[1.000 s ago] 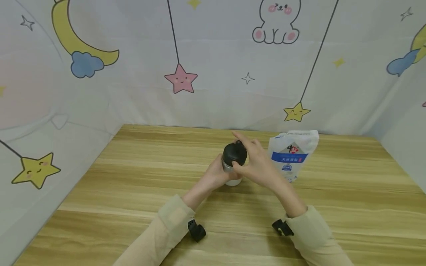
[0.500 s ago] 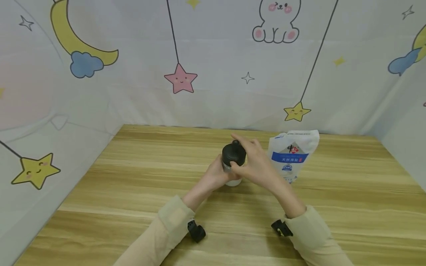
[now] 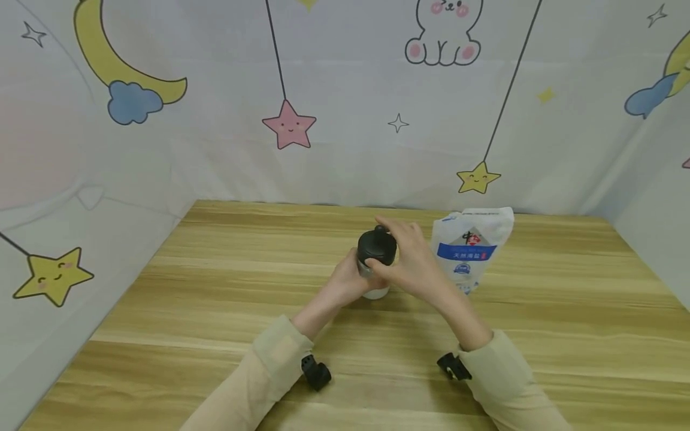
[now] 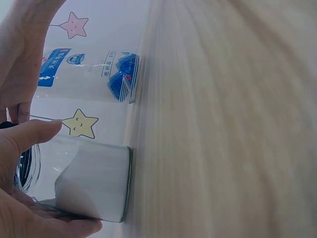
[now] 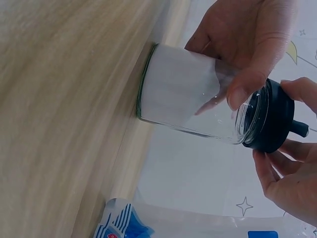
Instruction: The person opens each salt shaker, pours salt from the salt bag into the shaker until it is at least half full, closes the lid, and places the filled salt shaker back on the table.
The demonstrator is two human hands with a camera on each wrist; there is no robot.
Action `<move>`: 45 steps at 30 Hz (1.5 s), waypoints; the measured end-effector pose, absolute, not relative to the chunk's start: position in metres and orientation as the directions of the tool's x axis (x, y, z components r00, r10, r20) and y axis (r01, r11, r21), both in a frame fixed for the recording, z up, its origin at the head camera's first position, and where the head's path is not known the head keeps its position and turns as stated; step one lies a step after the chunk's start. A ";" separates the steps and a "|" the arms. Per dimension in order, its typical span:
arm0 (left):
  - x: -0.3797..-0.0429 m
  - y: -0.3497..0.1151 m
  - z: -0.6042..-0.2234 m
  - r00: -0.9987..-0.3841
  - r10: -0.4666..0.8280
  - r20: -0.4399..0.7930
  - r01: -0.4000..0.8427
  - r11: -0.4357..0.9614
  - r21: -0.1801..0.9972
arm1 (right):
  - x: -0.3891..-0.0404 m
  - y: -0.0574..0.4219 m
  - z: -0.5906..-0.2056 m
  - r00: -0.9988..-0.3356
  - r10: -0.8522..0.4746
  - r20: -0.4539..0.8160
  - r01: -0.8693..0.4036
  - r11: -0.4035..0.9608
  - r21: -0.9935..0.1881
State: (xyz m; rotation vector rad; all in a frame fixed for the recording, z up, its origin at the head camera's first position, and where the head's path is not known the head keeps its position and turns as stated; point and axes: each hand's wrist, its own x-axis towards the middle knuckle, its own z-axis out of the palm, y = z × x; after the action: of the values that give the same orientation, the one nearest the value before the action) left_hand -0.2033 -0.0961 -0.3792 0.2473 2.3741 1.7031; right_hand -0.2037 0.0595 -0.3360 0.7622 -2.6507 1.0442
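Note:
A clear glass jar [image 5: 178, 84], partly filled with white granules, stands upright on the wooden table between both hands. On its mouth sits a black lid [image 3: 376, 246] with a small protruding tab. My left hand [image 3: 345, 280] wraps round the jar below the lid, its thumb along the near glass in the right wrist view. With thumb and fingers my right hand [image 3: 412, 263] grips the lid's rim from the right. The right palm is over the lid's side, and the jar's middle is mostly hidden by the hands in the head view.
Just right of the right hand, a white and blue stand-up bag [image 3: 468, 250] with printed lettering stands on the table [image 3: 242, 257]. A pale cloth backdrop [image 3: 345, 78] with stars and moons rises behind and at both sides. Each sleeve cuff carries a black wrist camera [image 3: 316, 372].
The head view has shifted slightly. My right thumb has slid a little left along the lid's near edge, and the lid's tab has turned slightly left. My left hand stays on the jar.

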 end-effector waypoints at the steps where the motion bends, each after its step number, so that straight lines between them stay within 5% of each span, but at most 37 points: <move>1: -0.203 -0.096 -0.379 -0.965 0.253 -0.075 0.010 0.319 0.948 | -0.204 0.059 -0.336 -0.848 -0.390 0.359 -0.530 0.620 -0.579; 14: -0.207 -0.095 -0.379 -0.945 0.326 0.003 0.104 0.293 0.950 | -0.203 0.062 -0.334 -0.881 -0.369 0.295 -0.471 0.645 -0.601; 26: -0.202 -0.095 -0.379 -0.966 0.234 -0.107 -0.027 0.323 0.946 | -0.202 0.070 -0.330 -0.863 -0.451 0.227 -0.462 0.523 -0.716; 45: -0.202 -0.095 -0.378 -0.966 0.235 -0.107 -0.021 0.343 0.939 | -0.203 0.064 -0.333 -0.887 -0.393 0.243 -0.445 0.586 -0.677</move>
State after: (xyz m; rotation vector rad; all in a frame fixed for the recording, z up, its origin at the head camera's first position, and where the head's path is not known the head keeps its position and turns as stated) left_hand -0.2018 -0.0951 -0.3780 0.1932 2.3829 1.6705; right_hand -0.2025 0.0642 -0.3326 0.7243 -2.7375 1.1971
